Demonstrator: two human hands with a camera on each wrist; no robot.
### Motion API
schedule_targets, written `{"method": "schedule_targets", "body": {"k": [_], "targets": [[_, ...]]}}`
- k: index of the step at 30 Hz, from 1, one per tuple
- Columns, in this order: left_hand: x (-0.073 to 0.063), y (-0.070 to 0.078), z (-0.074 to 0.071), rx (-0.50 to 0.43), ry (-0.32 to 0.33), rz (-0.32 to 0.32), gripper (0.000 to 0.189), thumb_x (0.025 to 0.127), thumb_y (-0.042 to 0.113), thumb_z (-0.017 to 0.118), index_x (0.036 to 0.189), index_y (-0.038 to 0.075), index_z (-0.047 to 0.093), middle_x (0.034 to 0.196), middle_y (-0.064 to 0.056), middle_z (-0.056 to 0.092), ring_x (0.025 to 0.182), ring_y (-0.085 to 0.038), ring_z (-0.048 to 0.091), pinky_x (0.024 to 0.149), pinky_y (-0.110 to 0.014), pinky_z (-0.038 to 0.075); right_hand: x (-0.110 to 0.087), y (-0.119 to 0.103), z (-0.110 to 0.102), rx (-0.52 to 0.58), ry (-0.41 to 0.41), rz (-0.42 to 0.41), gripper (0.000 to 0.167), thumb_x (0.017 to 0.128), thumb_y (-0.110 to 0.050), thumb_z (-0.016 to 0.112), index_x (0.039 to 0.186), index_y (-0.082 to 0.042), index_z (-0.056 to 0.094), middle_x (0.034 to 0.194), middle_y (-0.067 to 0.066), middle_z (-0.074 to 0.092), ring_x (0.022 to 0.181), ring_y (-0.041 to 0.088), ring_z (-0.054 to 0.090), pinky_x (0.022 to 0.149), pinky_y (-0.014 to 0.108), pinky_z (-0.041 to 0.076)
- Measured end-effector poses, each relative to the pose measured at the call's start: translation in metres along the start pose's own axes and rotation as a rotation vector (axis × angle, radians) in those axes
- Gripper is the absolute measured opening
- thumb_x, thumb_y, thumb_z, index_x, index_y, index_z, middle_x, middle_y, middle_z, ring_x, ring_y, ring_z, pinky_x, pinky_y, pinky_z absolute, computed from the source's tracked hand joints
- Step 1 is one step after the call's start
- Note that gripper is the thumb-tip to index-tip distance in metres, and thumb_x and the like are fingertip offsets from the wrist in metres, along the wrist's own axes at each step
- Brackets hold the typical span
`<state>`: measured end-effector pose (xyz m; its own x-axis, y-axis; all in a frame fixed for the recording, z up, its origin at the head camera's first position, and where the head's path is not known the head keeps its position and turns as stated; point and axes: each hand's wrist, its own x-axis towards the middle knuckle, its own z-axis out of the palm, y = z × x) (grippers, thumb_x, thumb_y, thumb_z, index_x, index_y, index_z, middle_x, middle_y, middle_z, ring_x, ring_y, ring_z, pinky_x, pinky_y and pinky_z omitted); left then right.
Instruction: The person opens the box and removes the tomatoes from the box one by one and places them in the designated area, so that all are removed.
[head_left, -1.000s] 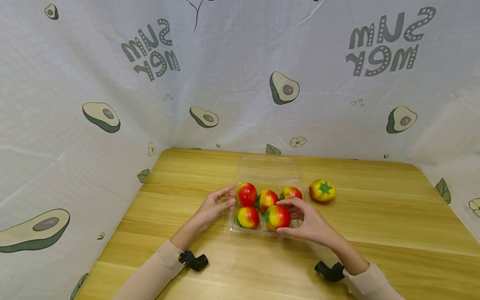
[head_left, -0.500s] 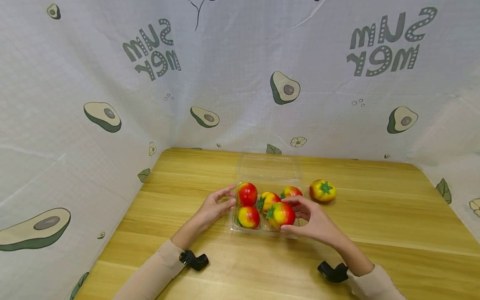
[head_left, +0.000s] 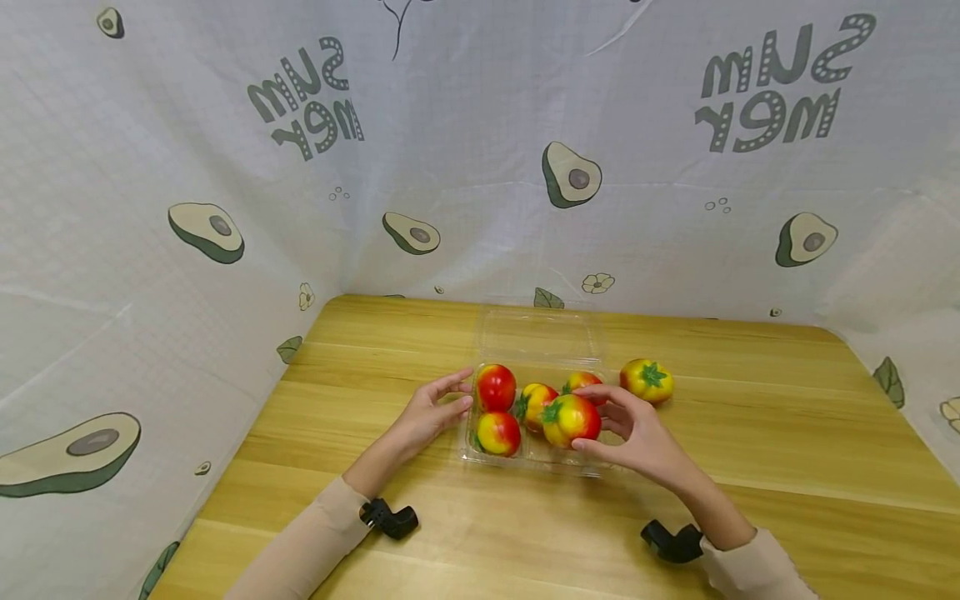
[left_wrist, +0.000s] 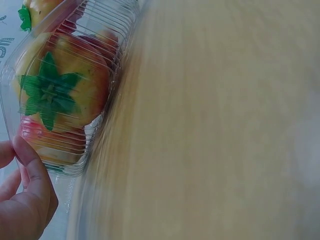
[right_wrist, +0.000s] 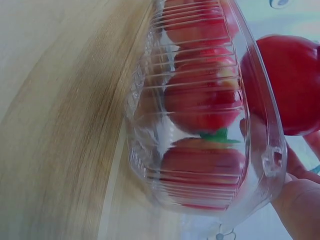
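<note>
My right hand (head_left: 637, 429) holds a red-and-yellow tomato (head_left: 572, 421) between thumb and fingers, over the front right part of a clear plastic box (head_left: 555, 462). In the right wrist view the held tomato (right_wrist: 287, 85) shows beyond the box rim, its red side towards the camera. My left hand (head_left: 427, 417) is at the box's left side; in the left wrist view, thumb and finger (left_wrist: 30, 155) pinch its clear rim. Inside the box lie two tomatoes in the left column, a red one (head_left: 496, 387) behind a yellow-red one (head_left: 498, 433), a middle tomato (head_left: 536, 406) and a back right tomato (head_left: 582, 383), partly hidden.
The box's clear lid (head_left: 536, 333) lies folded back, away from me. Another tomato (head_left: 647, 381), its green leaves showing, sits on the wooden table (head_left: 750, 417) right of the box. A white printed cloth (head_left: 465, 167) hangs along the back and sides.
My right hand has moved right and slightly away from me with the tomato, which has turned. The middle tomato has rolled to show its leaves. The left hand has stayed at the box.
</note>
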<state>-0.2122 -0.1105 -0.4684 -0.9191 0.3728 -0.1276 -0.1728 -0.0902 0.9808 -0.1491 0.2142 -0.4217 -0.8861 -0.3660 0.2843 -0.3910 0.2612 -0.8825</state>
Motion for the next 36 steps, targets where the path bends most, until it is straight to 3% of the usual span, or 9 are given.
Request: {"method": "schedule_targets", "body": {"k": [14,23,36], "targets": [[-0.001,0.0,0.002,-0.011,0.0,0.005,0.054,0.098,0.001,0.061,0.149,0.005,0.045,0.128,-0.019,0.05,0.085,-0.011,0.058,0.078,-0.018,0.054,-0.003,-0.001,-0.01,0.005,0.063,-0.01,0.049,0.081,0.006,0.078,0.125,0.006,0.057,0.121,0.02,0.057,0.104,0.008,0.063,0.089,0.019,0.052],[-0.001,-0.001,0.001,-0.001,0.007,0.0,0.054,0.098,0.001,0.062,0.149,0.006,0.046,0.128,-0.017,0.05,0.085,-0.011,0.058,0.078,-0.019,0.055,-0.007,-0.005,-0.021,0.071,0.101,-0.027,0.046,0.084,0.013,0.071,0.126,0.011,0.054,0.121,-0.005,0.062,0.106,0.006,0.063,0.09,0.018,0.051],[-0.001,0.001,0.001,0.0,0.0,0.001,0.054,0.098,0.002,0.062,0.149,0.006,0.045,0.128,-0.018,0.049,0.086,-0.011,0.057,0.078,-0.018,0.054,-0.012,-0.001,-0.032,0.106,0.142,-0.032,0.044,0.085,0.016,0.067,0.127,0.013,0.054,0.123,-0.009,0.063,0.106,0.005,0.063,0.088,0.017,0.052]]}}
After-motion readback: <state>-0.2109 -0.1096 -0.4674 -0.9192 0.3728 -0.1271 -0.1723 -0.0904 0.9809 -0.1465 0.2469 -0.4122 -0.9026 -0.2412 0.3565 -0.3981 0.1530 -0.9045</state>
